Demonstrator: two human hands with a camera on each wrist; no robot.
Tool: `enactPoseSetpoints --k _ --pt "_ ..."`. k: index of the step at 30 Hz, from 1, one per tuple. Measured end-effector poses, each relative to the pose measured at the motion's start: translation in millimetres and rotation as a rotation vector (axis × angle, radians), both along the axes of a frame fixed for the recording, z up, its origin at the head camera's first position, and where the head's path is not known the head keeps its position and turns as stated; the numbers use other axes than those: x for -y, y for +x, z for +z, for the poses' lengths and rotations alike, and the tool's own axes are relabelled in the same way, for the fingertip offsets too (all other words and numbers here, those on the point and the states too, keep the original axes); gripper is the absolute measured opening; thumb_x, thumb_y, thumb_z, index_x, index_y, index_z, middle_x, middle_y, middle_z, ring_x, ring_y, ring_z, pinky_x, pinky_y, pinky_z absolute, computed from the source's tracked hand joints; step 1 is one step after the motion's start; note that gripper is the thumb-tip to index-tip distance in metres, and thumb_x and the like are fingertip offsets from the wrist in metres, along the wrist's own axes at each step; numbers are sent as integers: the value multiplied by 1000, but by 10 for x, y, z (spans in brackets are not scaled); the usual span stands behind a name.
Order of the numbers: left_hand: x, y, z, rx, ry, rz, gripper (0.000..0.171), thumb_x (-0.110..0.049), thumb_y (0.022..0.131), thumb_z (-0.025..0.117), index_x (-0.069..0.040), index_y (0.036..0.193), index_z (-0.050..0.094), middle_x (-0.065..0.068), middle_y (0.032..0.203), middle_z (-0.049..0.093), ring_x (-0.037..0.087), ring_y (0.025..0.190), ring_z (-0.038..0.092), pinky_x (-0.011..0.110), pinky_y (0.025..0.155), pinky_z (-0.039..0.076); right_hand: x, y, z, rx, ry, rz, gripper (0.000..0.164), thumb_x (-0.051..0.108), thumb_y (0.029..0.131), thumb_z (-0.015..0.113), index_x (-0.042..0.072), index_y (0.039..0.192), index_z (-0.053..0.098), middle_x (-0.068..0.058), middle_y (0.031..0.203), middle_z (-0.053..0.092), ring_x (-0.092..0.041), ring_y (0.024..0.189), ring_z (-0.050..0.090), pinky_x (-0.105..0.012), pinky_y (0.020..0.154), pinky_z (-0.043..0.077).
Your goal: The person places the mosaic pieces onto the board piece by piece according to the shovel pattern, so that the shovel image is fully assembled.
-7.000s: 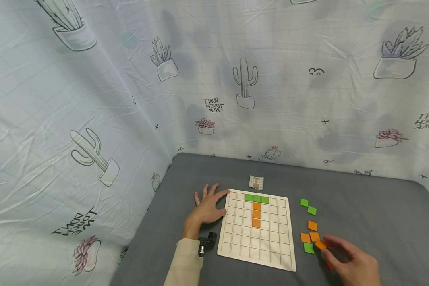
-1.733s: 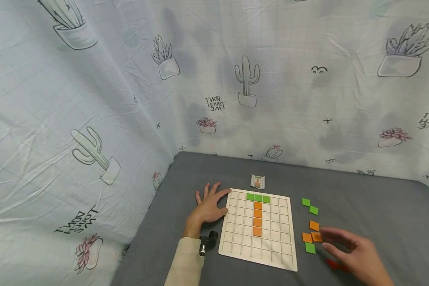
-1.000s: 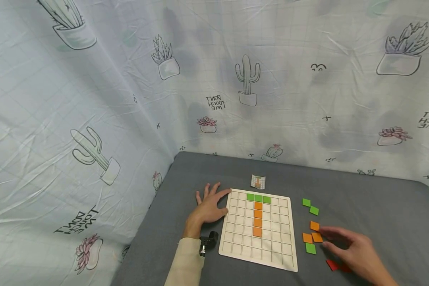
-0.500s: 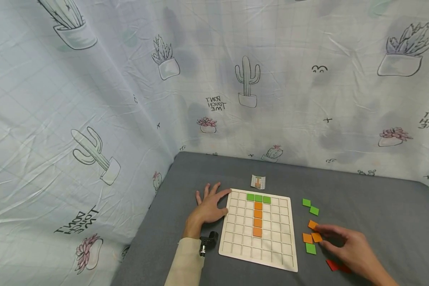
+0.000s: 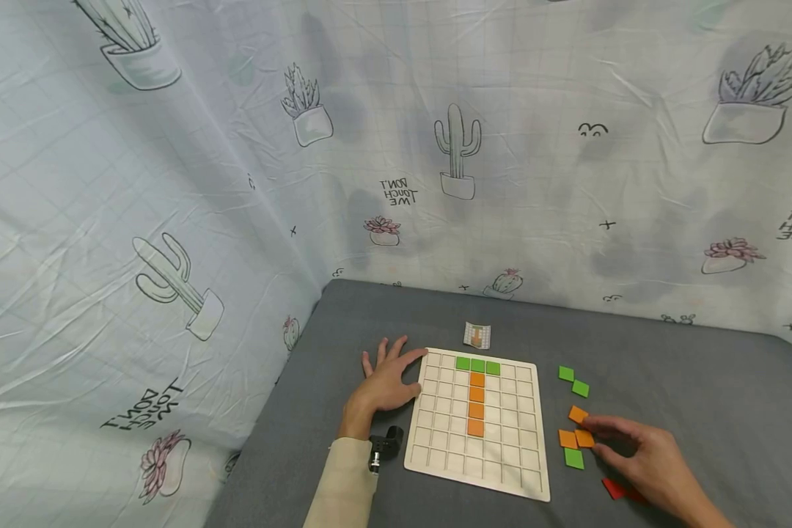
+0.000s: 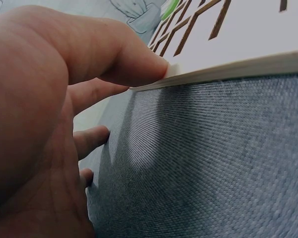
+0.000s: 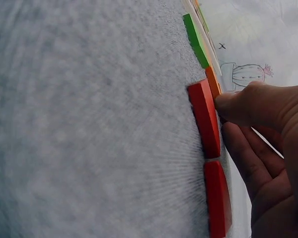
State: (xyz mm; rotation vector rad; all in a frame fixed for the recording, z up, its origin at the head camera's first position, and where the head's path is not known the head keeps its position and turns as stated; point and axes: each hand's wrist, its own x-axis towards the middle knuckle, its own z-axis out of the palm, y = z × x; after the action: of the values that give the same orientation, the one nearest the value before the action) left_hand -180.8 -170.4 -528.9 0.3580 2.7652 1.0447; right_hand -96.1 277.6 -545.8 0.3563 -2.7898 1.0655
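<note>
My left hand (image 5: pixel 384 385) rests at the left edge of a pale wooden grid board (image 5: pixel 432 433), thumb and index finger touching its side and corner. In the left wrist view the thumb (image 6: pixel 144 69) presses on the rim. On the board, three green tiles (image 5: pixel 478 365) form a row above a column of orange tiles (image 5: pixel 477 411). My right hand (image 5: pixel 650 455) is beside the loose tiles, fingers relaxed. Its index fingertip is at an orange tile (image 5: pixel 577 414) and its thumb by another orange tile (image 5: pixel 584 438). The right wrist view shows the thumb against an orange tile (image 7: pixel 213 82).
Another orange tile (image 5: pixel 567 438) and a green tile (image 5: pixel 573 459) lie right of the board. Two green tiles (image 5: pixel 573 381) lie farther back. Red tiles (image 5: pixel 613 488) sit partly under my right hand. A small pattern card (image 5: pixel 477 335) lies behind the board on the grey table (image 5: pixel 369 308).
One more orange tile now extends the column; seven seconds ago my right hand held an orange tile. Lately its index finger moved left and the rear loose orange tile turned slightly. Left hand unchanged.
</note>
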Motion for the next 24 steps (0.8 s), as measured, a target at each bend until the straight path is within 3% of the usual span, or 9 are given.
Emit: enactPoseSetpoints --k 8,10,15,24 --pt "-1 -1 7 -3 7 -12 67 -17 98 72 -23 162 56 18 182 24 52 169 2 84 125 -10 -3 50 11 -10 42 -47 41 7 80 97 21 116 84 3 107 84 13 94 69 -12 75 58" --pt "1 -3 7 -6 8 -13 67 -16 98 72 -22 162 56 19 181 24 52 169 3 84 125 -10 14 76 29 -20 39 -56 42 6 79 97 21 116 84 4 108 84 13 95 69 -9 76 56" --pt "4 -8 0 -3 2 -6 67 -17 98 72 -23 162 56 18 181 24 52 169 3 84 125 -10 94 143 93 -71 -12 -62 44 0 77 97 18 115 84 1 107 84 15 97 68 0 79 51" --pt "-1 -8 -15 -11 6 -2 66 -17 98 72 -23 162 57 19 181 24 53 169 2 83 125 -12 325 255 229 -126 -112 -72 47 -5 75 96 16 115 83 1 107 84 16 98 69 -1 82 53"
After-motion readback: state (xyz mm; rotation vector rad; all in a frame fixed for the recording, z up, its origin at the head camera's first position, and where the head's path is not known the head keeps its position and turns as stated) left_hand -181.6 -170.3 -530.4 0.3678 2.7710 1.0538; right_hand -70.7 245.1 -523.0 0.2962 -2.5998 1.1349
